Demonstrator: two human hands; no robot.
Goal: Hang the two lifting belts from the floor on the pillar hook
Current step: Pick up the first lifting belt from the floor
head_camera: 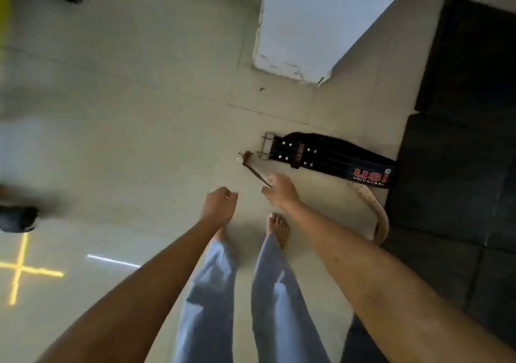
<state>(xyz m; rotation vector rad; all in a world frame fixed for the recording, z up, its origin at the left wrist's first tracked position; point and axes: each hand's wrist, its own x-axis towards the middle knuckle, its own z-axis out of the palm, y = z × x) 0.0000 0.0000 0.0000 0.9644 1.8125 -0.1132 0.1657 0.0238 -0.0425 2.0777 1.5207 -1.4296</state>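
- both forearms reach down and forward over legs in light blue trousers; bare feet on the pale tiled floor, right foot showing clear, left foot mostly hidden under the left hand
- left hand loosely curled, fingers bent in, gripping nothing, hangs above the floor just left of the right hand
- right hand fingers closed round the thin edge of the tan belt, at its near-buckle stretch; exact pinch is blurred
- tan belt runs from a small brown end with a metal buckle on the floor, through the right hand, then curves back to the right along the edge of the black rubber mats
- black belt lies flat on the floor just beyond the right hand, silver double-prong buckle at its left end, red "USI UNIVERSAL" label at the right end, which touches the mat edge
- white pillar base stands farther on, beyond the black belt, paint chipped at its foot
- yellow cross mark on floor at near left
- dark blurred shapes at left edge and far left corner, cannot tell what
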